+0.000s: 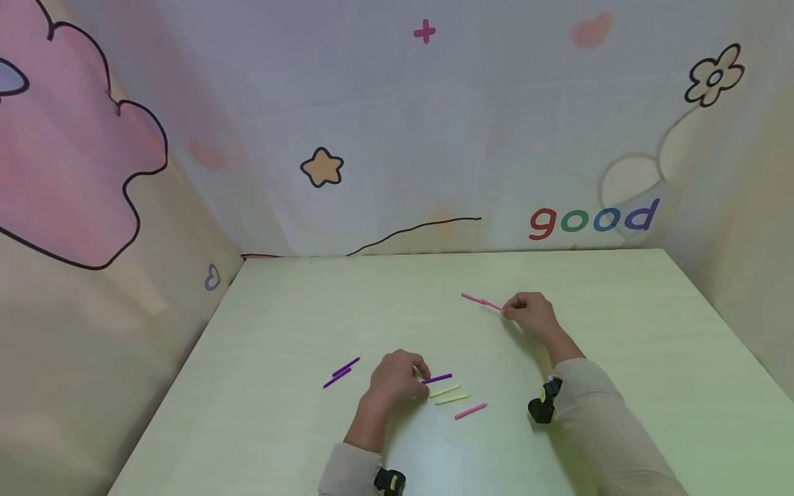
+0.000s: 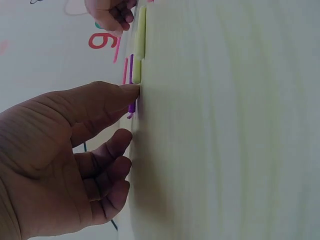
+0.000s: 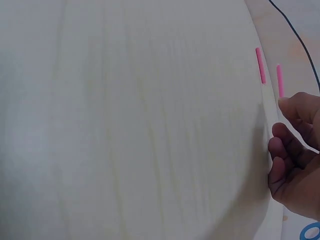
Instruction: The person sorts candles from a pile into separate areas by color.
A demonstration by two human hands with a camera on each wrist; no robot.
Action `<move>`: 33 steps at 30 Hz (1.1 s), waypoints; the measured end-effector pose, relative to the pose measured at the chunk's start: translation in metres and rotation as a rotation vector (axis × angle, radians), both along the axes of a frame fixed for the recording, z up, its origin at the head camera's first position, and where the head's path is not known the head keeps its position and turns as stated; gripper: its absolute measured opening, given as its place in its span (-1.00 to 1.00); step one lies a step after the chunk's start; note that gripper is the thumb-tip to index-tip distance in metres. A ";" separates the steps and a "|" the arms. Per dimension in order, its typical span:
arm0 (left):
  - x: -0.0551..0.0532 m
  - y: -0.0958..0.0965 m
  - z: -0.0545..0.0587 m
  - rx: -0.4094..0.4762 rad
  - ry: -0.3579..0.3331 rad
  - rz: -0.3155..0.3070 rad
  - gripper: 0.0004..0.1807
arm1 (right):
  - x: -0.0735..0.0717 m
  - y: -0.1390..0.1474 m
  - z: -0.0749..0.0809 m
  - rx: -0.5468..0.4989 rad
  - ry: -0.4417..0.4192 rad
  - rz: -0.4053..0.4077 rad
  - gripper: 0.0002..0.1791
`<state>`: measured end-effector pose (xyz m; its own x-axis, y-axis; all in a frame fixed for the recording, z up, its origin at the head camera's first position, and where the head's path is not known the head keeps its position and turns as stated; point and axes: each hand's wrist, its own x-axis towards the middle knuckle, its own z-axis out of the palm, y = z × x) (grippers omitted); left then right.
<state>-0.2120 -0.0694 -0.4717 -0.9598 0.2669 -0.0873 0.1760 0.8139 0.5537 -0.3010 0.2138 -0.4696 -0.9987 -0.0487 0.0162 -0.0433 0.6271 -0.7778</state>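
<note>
My right hand (image 1: 532,315), at the back right of the table, pinches one end of a thin pink stick (image 3: 280,80) between thumb and finger. That stick points left, its tip overlapping a second pink stick (image 1: 473,298) in the head view. Nearer the front, my left hand (image 1: 397,377) has thumb and forefinger at the left end of a purple stick (image 1: 439,378) and pinches it. Just in front of this purple stick lie two yellow-green sticks (image 1: 451,399), side by side. In the left wrist view, the thumb covers part of the purple stick.
Left of my left hand, two more purple sticks (image 1: 338,377) lie close together on the pale table (image 1: 260,427). Another pink stick (image 1: 471,411) rests in front of the yellow-green ones. A printed backdrop (image 1: 397,138) stands along the table's back edge.
</note>
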 end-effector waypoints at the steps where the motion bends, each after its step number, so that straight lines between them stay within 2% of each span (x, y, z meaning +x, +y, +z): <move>1: 0.000 0.000 0.000 -0.005 0.000 0.004 -0.79 | -0.004 -0.002 -0.001 0.014 -0.010 -0.007 -0.87; 4: 0.001 0.000 0.000 -0.013 -0.011 0.010 -0.80 | -0.011 -0.005 -0.005 0.077 -0.016 -0.010 -0.86; 9: 0.002 -0.001 -0.001 0.015 -0.031 0.008 -0.81 | -0.014 -0.006 -0.009 0.146 -0.048 -0.005 -0.83; 18: -0.001 -0.004 -0.003 0.061 -0.040 -0.006 -0.82 | -0.018 -0.008 -0.010 0.165 -0.058 0.000 -0.83; 22: -0.001 -0.004 -0.002 0.082 -0.045 -0.011 -0.82 | -0.015 -0.009 -0.006 0.159 -0.064 0.008 -0.83; 28: -0.002 -0.004 -0.004 0.113 -0.073 -0.009 -0.82 | -0.006 -0.012 0.007 0.133 -0.116 0.065 -0.79; 33: -0.002 -0.005 -0.003 0.117 -0.072 -0.010 -0.82 | 0.001 -0.013 0.008 0.145 -0.090 0.081 -0.75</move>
<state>-0.2138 -0.0747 -0.4749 -0.9493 0.2892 -0.1235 0.1405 0.7415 0.6561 -0.3001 0.2007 -0.4618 -0.9885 -0.1249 -0.0858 -0.0330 0.7301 -0.6825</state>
